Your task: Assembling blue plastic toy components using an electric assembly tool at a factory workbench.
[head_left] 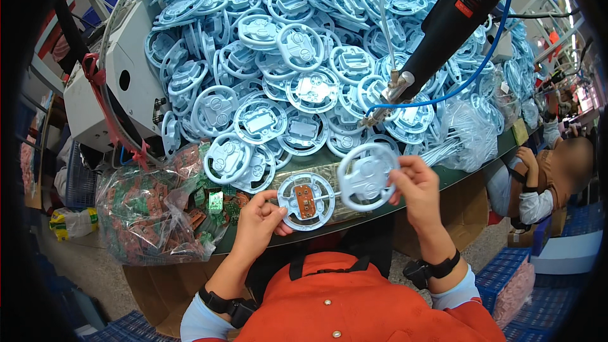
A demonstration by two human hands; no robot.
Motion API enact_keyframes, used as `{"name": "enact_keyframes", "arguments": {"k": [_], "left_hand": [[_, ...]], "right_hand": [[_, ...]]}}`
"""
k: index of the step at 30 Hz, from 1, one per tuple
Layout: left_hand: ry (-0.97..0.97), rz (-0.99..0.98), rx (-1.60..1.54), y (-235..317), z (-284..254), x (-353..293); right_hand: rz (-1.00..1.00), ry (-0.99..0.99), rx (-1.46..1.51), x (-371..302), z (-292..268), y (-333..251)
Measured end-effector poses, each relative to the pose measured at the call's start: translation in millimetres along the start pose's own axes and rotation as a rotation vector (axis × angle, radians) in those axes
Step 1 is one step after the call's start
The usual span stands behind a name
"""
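My left hand (pixel 258 223) pinches the rim of a toy steering wheel half (pixel 325 216), pale blue and seen from its inner side. A brown circuit board (pixel 305 202) sits in the middle of it. To the right, my right hand (pixel 415 191) grips the rim of a second pale blue steering wheel piece (pixel 367 176), its smoother face upward. That piece is tilted and close beside the first one. A thin pale strip, perhaps a stem, shows between the two; what it belongs to I cannot tell. Both pieces are over the bench's front edge.
A large heap of steering wheel pieces (pixel 301 47) covers the bench. From the upper right hangs a black power screwdriver (pixel 446 25) with a blue hose. Clear bags hold circuit boards (pixel 149 215) at left and pale sticks (pixel 465 139) at right. A person (pixel 544 177) sits farther right.
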State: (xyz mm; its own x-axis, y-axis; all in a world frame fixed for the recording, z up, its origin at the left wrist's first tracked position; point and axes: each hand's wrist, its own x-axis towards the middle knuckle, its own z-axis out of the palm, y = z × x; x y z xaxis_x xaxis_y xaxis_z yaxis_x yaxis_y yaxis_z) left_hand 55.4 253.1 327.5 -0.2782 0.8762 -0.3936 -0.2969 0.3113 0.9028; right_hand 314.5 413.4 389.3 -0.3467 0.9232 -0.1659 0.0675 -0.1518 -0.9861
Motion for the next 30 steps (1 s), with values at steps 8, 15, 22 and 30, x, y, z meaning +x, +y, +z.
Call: {"name": "enact_keyframes", "arguments": {"k": [8, 15, 22, 30], "left_hand": [[-0.063, -0.106, 0.015, -4.2, 2.9, 8.3], [-0.083, -0.139, 0.027, 1.1, 3.3, 13.2], [-0.088, -0.133, -0.022, -4.8, 2.4, 11.0], [-0.112, -0.12, -0.043, -4.1, 1.8, 11.9]], "right_hand": [[0.198, -0.124, 0.017, 18.9, 25.0, 44.3], [0.202, -0.193, -0.177, 5.2, 48.7, 39.3], [-0.622, -0.361, -0.852, 16.7, 47.5, 22.7], [-0.575, -0.888, -1.037, 31.9, 68.1, 21.9]]}}
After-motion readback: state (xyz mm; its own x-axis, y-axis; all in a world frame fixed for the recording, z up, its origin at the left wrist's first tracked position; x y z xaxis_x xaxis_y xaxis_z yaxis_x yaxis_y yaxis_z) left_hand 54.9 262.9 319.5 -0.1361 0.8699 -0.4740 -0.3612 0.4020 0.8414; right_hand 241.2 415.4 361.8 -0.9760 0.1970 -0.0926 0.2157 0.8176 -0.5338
